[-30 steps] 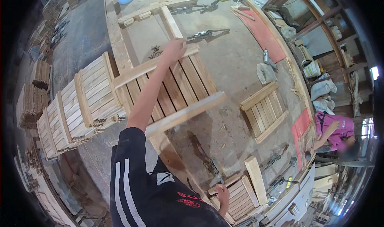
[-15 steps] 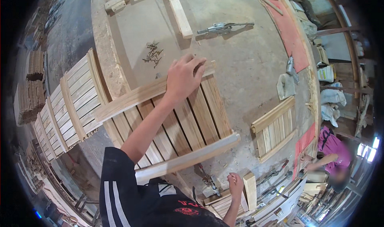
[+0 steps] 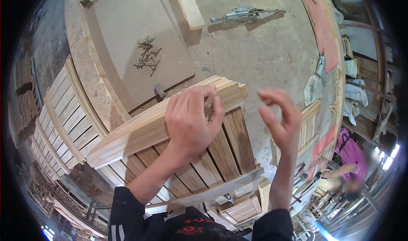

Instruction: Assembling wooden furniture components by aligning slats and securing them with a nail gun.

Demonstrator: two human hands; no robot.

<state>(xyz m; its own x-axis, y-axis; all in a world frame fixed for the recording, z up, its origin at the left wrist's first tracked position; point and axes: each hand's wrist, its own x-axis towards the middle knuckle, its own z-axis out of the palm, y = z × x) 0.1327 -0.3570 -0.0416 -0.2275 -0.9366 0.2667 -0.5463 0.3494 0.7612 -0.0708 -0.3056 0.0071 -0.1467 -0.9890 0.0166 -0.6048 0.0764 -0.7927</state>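
A slatted wooden panel (image 3: 231, 141), with a thick rail along its far side and another along its near side, lies before me at a slant. My left hand (image 3: 189, 124) is closed over the far rail (image 3: 131, 134), fingers curled across its top. That far side looks raised toward me; its underside is hidden. Just beyond the rail's right end, my right hand (image 3: 282, 120) hovers with thumb and fingers curved apart, holding nothing. A small pile of screws (image 3: 148, 56) rests on a flat board (image 3: 117, 49) past the panel.
A metal hand tool (image 3: 246, 15) and a wooden bar (image 3: 189, 9) lie at the far side. Another slatted panel (image 3: 66, 109) leans left. A smaller one (image 3: 310, 122) is partly behind my right hand. A drill-like tool (image 3: 321, 64) lies right; a person in pink (image 3: 355, 156) works beyond.
My right hand has come up from the lower right to beside the panel's far rail. The far rail looks larger and more tilted, with my left hand still on it.
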